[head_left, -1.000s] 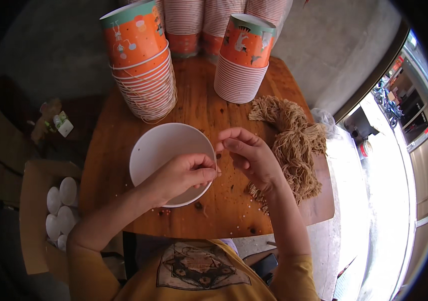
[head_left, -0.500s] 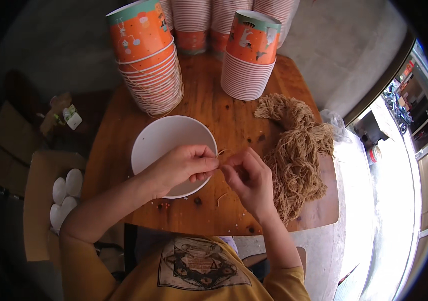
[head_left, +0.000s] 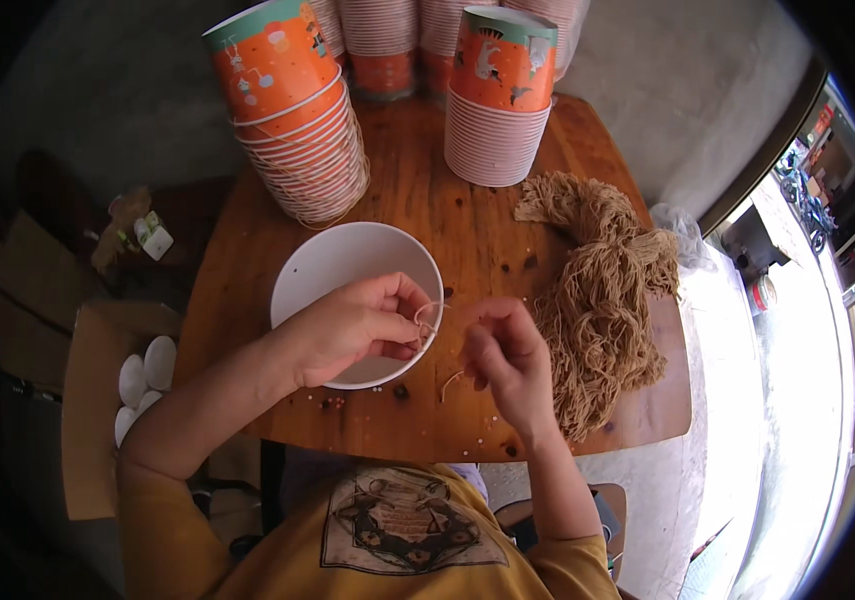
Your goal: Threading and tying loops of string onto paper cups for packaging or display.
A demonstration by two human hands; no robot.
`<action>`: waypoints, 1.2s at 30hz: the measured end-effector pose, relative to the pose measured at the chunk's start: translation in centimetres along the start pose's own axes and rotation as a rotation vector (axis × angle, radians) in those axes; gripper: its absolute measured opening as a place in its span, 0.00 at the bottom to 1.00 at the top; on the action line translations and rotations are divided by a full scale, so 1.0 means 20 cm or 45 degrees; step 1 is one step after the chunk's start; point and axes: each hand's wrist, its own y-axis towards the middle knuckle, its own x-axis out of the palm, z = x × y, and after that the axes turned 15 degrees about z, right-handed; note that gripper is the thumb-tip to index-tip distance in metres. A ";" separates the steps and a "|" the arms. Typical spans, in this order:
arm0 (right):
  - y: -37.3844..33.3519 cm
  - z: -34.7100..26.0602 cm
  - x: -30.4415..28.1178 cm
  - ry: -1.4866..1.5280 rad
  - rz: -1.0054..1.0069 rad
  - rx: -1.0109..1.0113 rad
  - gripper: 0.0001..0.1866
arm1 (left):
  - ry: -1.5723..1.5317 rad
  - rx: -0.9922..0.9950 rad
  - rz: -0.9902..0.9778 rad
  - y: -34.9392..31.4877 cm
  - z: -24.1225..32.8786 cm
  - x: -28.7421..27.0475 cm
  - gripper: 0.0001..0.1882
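My left hand [head_left: 367, 325] pinches a thin tan cord [head_left: 433, 307] above the near-right rim of a white paper bucket [head_left: 347, 260]; the cord makes a small loop at the fingertips. To its right my right hand [head_left: 509, 355] hovers apart, fingers curled with the thumb against them. Whether a strand is in that hand I cannot make out. A short loose piece of cord [head_left: 444, 388] lies on the wooden table [head_left: 417, 420] between the hands. A large tangled bundle of tan cord [head_left: 602, 300] lies right of my right hand.
Orange paper buckets [head_left: 287, 100], nested and wound with cord, stand at the back left. Another orange stack [head_left: 500, 100] stands at the back right, with wrapped stacks [head_left: 382, 50] behind. Small coloured bits lie along the near edge. A cardboard box [head_left: 92, 400] holds white round pieces left of the table.
My hands, nearly touching before, are now farther apart. The right hand has moved slightly right and down, while the left still pinches the cord. The whole view has shifted slightly.
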 end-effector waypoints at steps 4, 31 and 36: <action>0.04 0.01 -0.04 0.050 0.048 0.032 0.09 | 0.365 0.216 0.059 -0.02 0.03 0.04 0.07; 0.03 -0.10 0.08 -0.663 0.100 -0.539 0.08 | 1.227 1.246 0.036 0.01 0.06 0.08 0.29; 0.05 -0.07 0.08 -0.518 0.075 -0.412 0.06 | 1.269 1.468 -0.056 0.03 0.06 0.07 0.30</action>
